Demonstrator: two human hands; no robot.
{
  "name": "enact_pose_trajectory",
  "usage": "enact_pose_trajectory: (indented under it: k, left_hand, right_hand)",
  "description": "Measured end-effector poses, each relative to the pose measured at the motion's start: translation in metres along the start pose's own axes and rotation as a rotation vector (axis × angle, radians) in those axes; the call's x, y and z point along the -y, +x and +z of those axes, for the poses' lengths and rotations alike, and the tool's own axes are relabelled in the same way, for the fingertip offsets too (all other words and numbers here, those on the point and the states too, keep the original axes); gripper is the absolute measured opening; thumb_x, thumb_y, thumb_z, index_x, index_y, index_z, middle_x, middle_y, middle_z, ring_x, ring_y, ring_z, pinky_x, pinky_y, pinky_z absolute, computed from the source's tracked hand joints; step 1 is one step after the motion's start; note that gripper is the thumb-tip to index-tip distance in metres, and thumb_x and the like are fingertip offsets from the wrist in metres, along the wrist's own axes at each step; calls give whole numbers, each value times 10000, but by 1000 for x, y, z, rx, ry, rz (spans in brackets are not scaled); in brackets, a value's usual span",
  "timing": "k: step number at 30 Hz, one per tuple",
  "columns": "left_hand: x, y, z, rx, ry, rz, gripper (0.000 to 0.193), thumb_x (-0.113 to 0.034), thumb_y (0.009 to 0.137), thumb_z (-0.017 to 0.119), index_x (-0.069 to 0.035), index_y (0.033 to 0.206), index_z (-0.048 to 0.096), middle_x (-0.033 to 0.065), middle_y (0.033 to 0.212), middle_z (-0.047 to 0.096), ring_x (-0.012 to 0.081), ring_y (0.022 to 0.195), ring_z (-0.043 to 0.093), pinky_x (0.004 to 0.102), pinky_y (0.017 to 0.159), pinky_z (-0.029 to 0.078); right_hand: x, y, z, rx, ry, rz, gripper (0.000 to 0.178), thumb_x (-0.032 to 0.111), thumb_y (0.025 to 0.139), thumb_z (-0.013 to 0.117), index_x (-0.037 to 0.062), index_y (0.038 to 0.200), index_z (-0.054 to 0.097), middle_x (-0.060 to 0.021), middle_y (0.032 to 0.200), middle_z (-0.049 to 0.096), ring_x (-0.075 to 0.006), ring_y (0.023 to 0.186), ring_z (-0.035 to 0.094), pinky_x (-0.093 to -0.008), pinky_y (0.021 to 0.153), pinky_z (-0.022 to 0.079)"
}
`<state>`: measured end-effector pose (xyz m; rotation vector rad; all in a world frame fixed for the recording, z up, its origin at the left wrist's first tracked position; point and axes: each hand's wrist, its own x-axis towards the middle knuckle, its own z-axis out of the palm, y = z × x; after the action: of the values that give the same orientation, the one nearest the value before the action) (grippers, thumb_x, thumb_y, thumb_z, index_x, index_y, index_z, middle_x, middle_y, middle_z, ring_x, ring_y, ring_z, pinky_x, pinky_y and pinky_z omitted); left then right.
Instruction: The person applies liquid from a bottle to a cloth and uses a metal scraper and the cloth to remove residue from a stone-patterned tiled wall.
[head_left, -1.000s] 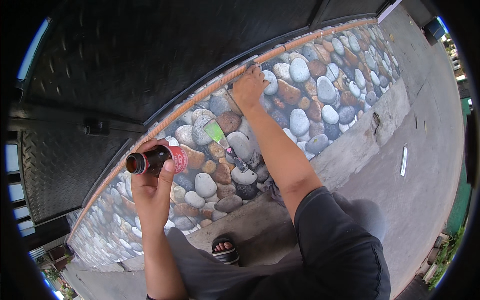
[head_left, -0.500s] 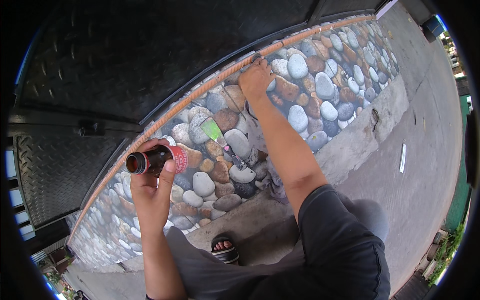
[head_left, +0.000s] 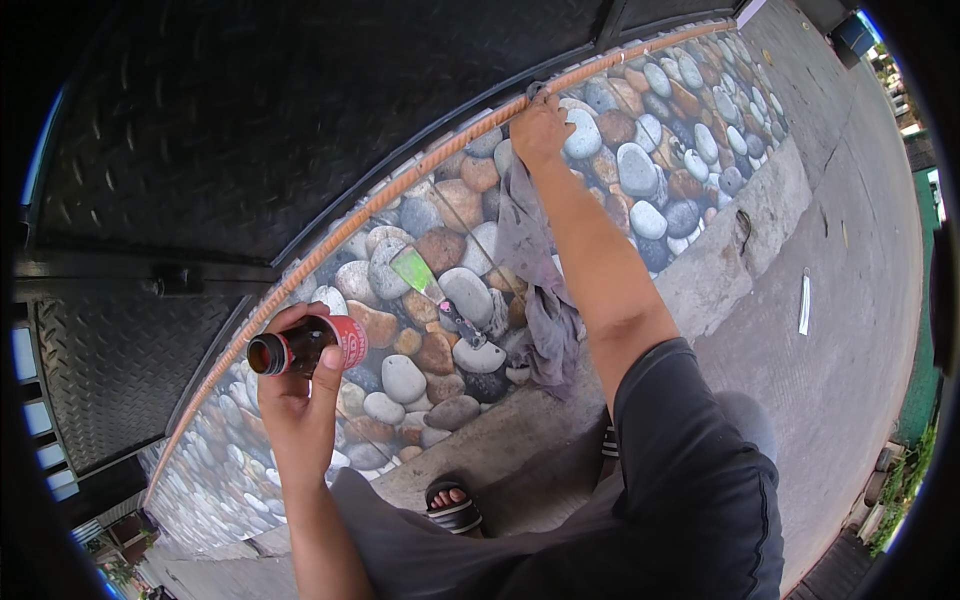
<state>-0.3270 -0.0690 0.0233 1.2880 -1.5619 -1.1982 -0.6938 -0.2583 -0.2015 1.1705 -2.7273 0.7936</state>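
Observation:
My left hand (head_left: pixel 297 395) is wrapped round a small dark brown bottle (head_left: pixel 312 345) with a red label. The bottle lies nearly on its side, its uncapped mouth facing left. Farther off, my right hand (head_left: pixel 541 128) presses a grey rag (head_left: pixel 545 290) against the orange-brown trim strip (head_left: pixel 445 150). The rag hangs from under that hand across the pebble-patterned surface; a dark bunched bit shows at the fingertips. Between the hands lies a putty knife (head_left: pixel 438 290) with a green-smeared blade and a dark, spotted handle, touched by neither hand.
Black textured metal panels (head_left: pixel 300 110) rise beyond the strip. A rough concrete edge (head_left: pixel 690 300) borders the pebble-patterned surface (head_left: pixel 640 170) on the near side. My sandalled foot (head_left: pixel 455 507) stands below. A thin white strip (head_left: pixel 804 303) lies on the concrete floor at right.
My right hand has slid a little farther up and right along the strip, drawing the rag with it, and more of the rag shows. The left hand still holds the bottle.

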Motion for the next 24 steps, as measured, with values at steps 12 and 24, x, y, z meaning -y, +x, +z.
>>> enact_pose_trajectory:
  k: [12, 24]
  left_hand:
    - [-2, 8, 28, 45, -5, -31, 426, -108, 944, 702, -37, 1327, 529, 91, 1237, 624, 167, 1117, 598, 328, 995, 465]
    - [-7, 12, 49, 60, 16, -30, 436, -98, 943, 701, -36, 1337, 524, 85, 1247, 623, 162, 1122, 595, 326, 992, 465]
  right_hand:
    - [-24, 22, -7, -1, -62, -141, 492, 266, 1009, 462, -37, 1391, 528, -112, 1327, 567, -319, 1146, 554, -500, 957, 415]
    - [-61, 53, -9, -19, -84, -112, 421, 176, 953, 517, 5, 1329, 598, -134, 1293, 617, -321, 1170, 578, -507, 1005, 409]
